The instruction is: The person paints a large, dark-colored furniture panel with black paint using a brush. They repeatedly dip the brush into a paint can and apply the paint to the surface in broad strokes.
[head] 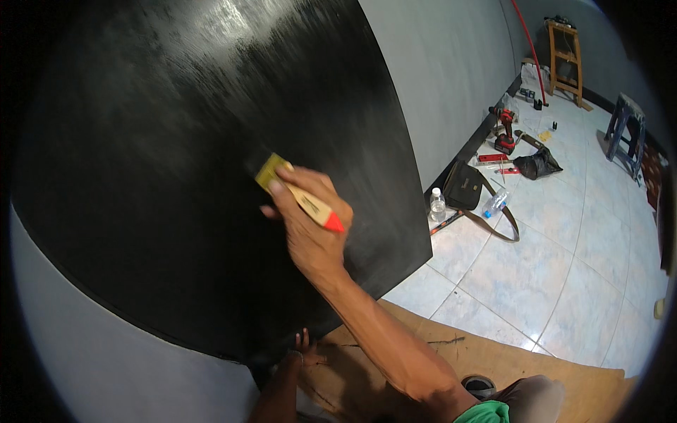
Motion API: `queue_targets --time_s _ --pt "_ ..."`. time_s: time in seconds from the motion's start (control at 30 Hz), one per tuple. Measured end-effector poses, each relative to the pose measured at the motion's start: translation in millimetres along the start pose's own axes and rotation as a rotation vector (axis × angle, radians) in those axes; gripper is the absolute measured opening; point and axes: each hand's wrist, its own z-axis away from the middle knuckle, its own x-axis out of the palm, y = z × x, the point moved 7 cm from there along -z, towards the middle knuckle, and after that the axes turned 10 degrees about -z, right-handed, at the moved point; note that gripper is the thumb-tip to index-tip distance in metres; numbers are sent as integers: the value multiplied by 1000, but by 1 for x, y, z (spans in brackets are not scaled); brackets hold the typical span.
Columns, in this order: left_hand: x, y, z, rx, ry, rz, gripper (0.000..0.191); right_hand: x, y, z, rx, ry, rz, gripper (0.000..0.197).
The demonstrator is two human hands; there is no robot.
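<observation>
My right hand [314,217] grips a flat paintbrush [314,207] with a pale wooden handle, a red tip and a yellowish ferrule. The bristle end is up against a large black-painted panel [174,211], and the bristles themselves can hardly be made out. Glossy, streaky brush marks [227,47] show across the panel's upper part. Low down, beside the panel's bottom edge, my left hand [305,353] has its fingers apart and holds nothing visible. Whether it touches the panel is hard to tell.
Brown sheeting [423,338] covers the floor below me, with white tiles [529,275] beyond. Along the grey wall [444,69] lie a black bag [463,185], plastic bottles [437,205], a red cordless drill [505,132] and hand tools. Farther off stand a wooden stepladder [565,58] and a blue stool [627,132].
</observation>
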Motion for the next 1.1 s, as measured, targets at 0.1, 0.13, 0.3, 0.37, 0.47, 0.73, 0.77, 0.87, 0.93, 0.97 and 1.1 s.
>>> queue_targets --time_s 0.1,0.13,0.3,0.37,0.47,0.73,0.77,0.87,0.93,0.97,1.1 --pt "-21 15 -4 15 3 47 109 -12 4 -10 0 -5 19 21" --pt "-31 19 4 8 -18 91 109 -41 18 -2 77 95 40 20" --pt "-26 9 16 -33 -45 73 105 -245 50 129 251 657 352 18" --pt "-19 14 10 -41 -50 66 104 -268 51 150 381 799 472 17" --pt "-34 20 -6 -27 -32 17 103 -219 45 96 333 629 438 15" --pt "8 -7 1 -6 6 -4 104 -82 25 27 203 212 36 19" --pt "-4 -1 1 1 0 10 103 -115 34 38 208 313 36 21" --pt "-37 10 14 4 -3 38 103 -240 47 107 218 622 181 27" --pt "-32 11 15 1 7 50 103 -318 52 169 267 910 260 18" --pt "-16 5 14 -22 5 18 102 -333 58 191 318 943 294 17" --pt "-9 14 -9 -10 8 -6 101 -342 62 186 355 883 370 15"
